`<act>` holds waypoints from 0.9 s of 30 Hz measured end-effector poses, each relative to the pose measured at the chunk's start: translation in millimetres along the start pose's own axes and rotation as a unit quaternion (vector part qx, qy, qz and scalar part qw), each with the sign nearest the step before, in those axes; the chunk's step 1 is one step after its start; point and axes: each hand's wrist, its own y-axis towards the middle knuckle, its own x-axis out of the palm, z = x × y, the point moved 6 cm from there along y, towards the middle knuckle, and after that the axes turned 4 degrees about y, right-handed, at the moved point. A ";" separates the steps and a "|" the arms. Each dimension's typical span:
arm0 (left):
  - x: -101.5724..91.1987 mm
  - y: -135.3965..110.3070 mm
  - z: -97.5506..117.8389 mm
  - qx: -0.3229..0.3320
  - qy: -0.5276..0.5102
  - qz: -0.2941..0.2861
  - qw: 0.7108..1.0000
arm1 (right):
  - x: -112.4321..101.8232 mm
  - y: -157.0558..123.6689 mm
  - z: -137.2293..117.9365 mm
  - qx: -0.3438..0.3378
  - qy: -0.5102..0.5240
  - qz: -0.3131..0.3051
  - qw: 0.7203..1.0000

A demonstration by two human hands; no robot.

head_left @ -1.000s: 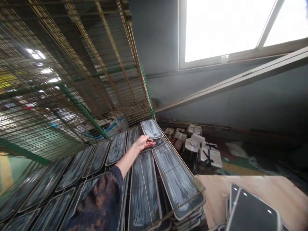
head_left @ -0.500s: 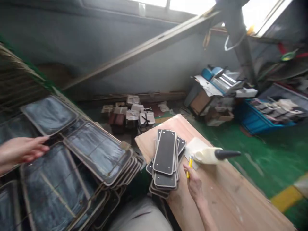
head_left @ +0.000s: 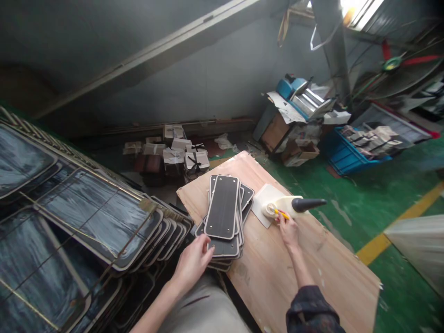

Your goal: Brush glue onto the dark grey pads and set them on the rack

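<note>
A stack of black rounded-corner panels [head_left: 224, 210] lies on a wooden board [head_left: 277, 273] in front of me. My left hand [head_left: 192, 261] reaches the near left edge of that stack, fingers curled against the lower panels. My right hand [head_left: 287, 229] is closed round a thin yellow-handled tool [head_left: 281, 213], its tip at a cream squeeze bottle with a black nozzle [head_left: 294, 205] that lies on a white sheet [head_left: 265, 199].
At the left, wire racks hold rows and piles of glossy dark panels [head_left: 100, 217]. Bundled boxes [head_left: 173, 155] sit on the floor by the grey wall. Cardboard, papers and a blue crate [head_left: 347, 155] clutter the back right. Green floor with a yellow line [head_left: 398, 226] lies to the right.
My view swung from the rack down to the board. My left hand left the rack panels and came to the stack; my right hand moved up to the bottle.
</note>
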 end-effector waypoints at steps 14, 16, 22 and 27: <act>24.6 82.1 -58.5 -0.030 0.064 0.121 0.990 | 9.2 5.5 -0.2 -0.089 -0.085 -0.067 0.990; 24.4 85.9 -59.6 -0.039 0.044 0.125 0.990 | 7.0 -1.7 -7.0 -0.111 -0.087 -0.090 0.986; 29.7 90.3 -58.5 -0.053 -0.069 0.112 0.990 | -6.3 -26.9 -16.8 -0.145 -0.089 -0.118 0.978; 41.9 81.4 -46.0 -0.045 -0.189 0.002 0.981 | -17.7 -33.0 -6.7 -0.032 0.052 -0.032 0.998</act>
